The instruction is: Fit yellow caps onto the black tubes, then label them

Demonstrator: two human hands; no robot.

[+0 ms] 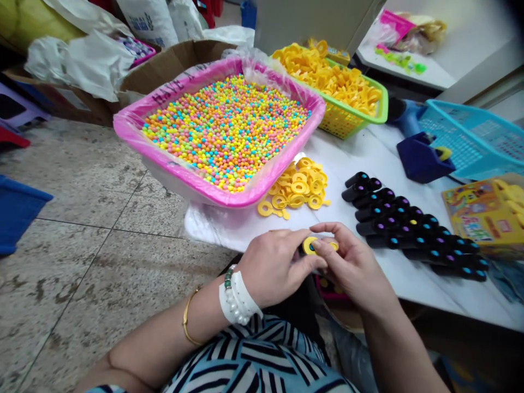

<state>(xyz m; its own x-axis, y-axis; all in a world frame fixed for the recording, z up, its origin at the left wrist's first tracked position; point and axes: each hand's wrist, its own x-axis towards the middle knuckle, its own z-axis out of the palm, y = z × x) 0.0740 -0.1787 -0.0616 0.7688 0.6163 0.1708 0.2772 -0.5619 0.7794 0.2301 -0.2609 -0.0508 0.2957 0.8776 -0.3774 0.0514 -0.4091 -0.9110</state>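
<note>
Striped shirt (262,360) filled the bottom edge, closest to the camera, forearms out to either side. Left hand (270,270) and right hand (358,267) met over the near table edge, both closed on one yellow ring piece (309,245); right thumb pressed on its face, left thumb braced just below. Dark center with a blue dot showed through the ring, so a black tube was probably underneath, mostly hidden by fingers; couldn't tell how far on the ring sat.

Progress, judging by layout: one piece looked mid-assembly. Black tubes (403,228) with colored dots lay in slanted rows on the white table (216,226), right of the hands, no yellow ring visible on any, so these were likely waiting. Loose yellow rings (299,186) sat in a small pile just beyond the hands; many more yellow parts (319,71) heaped the green basket (344,123) behind. Plenty seemed left. Finished count: couldn't tell.

Colored beads (229,131) filled the plastic-lined pink tub (241,197) beside the pile, apart from the hands, apparently unused at this step. Tape dispenser (421,158), blue basket (458,136) and printed yellow box (469,210) stood far right.
</note>
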